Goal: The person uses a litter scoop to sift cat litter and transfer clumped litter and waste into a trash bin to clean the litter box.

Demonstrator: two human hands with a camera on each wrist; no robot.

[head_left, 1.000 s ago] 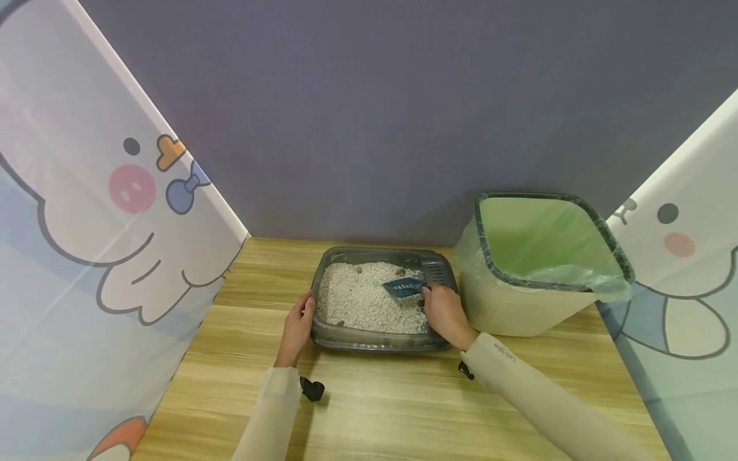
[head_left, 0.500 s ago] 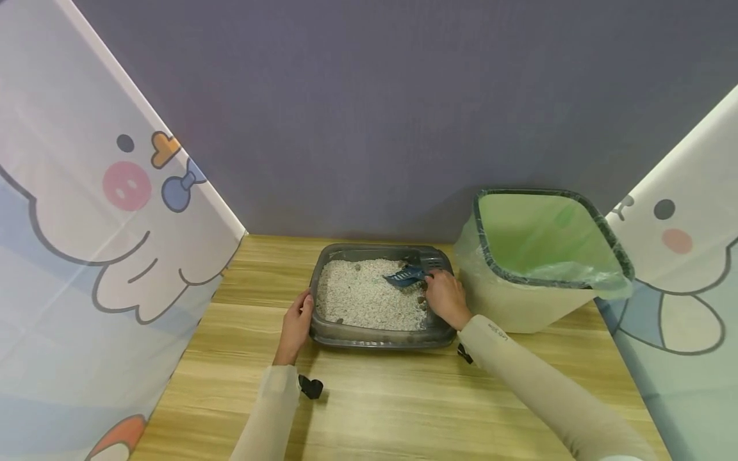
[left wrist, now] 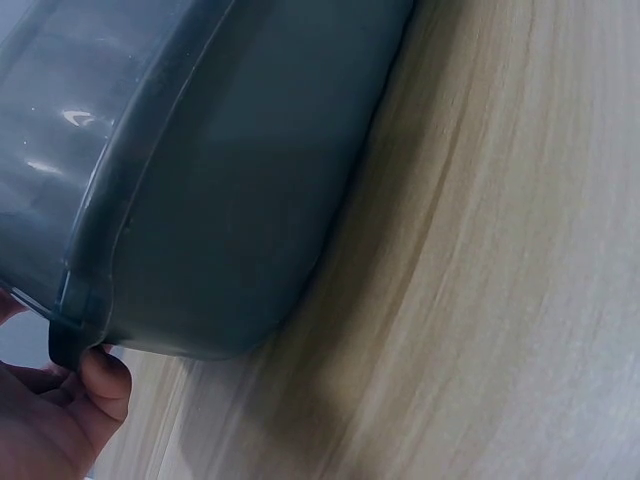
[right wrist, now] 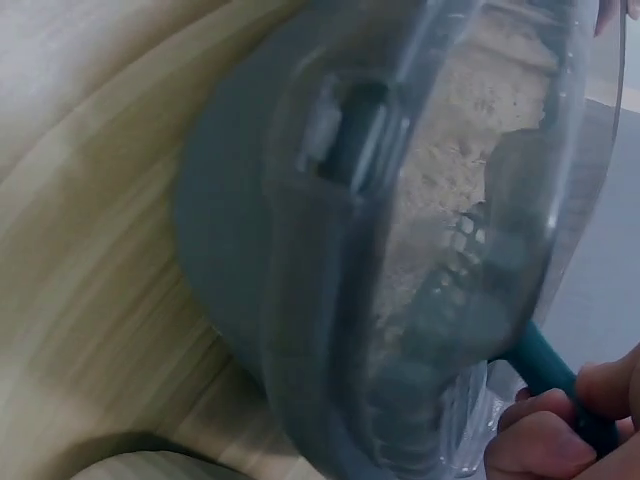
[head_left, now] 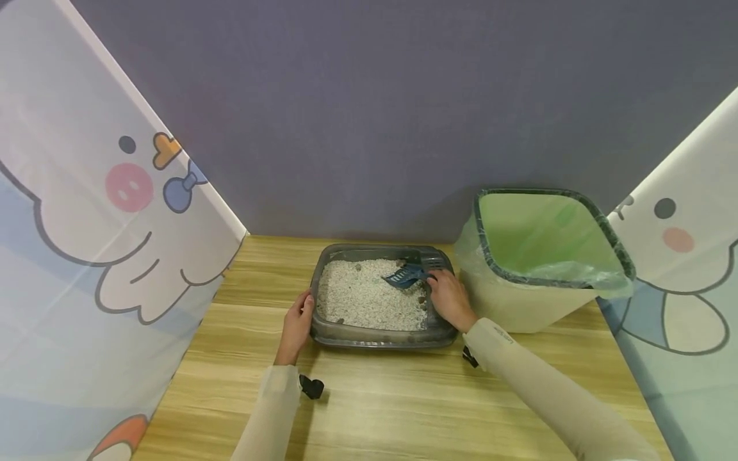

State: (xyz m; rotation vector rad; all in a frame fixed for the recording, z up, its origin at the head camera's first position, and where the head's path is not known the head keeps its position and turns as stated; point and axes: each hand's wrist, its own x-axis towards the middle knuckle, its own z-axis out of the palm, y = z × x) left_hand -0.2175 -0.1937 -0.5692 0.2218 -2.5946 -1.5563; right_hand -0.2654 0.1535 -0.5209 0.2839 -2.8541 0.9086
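Note:
A dark grey litter box (head_left: 369, 340) stands on the table, filled with pale granular litter (head_left: 369, 294). My left hand (head_left: 296, 326) grips its left rim; in the left wrist view the thumb and fingers (left wrist: 105, 385) pinch the rim's lip. My right hand (head_left: 450, 298) holds a dark blue litter scoop (head_left: 405, 276) by its handle, over the box's right side. The slotted blade rests at the litter, pointing left. Dark clumps lie near the scoop, and single clumps (head_left: 340, 321) sit farther left. In the right wrist view, the box's clear wall partly veils the blade.
Close to the box's right side stands a pale bin (head_left: 507, 307) lined with a translucent bag, under a dark rim. The wood-patterned table (head_left: 380, 410) runs up to a grey back wall (head_left: 369, 128). Cartoon-printed panels flank both sides.
The scoop has shifted slightly toward the box's far side and its blade has tilted. More dark clumps show near the right hand. The left hand keeps its grip on the rim.

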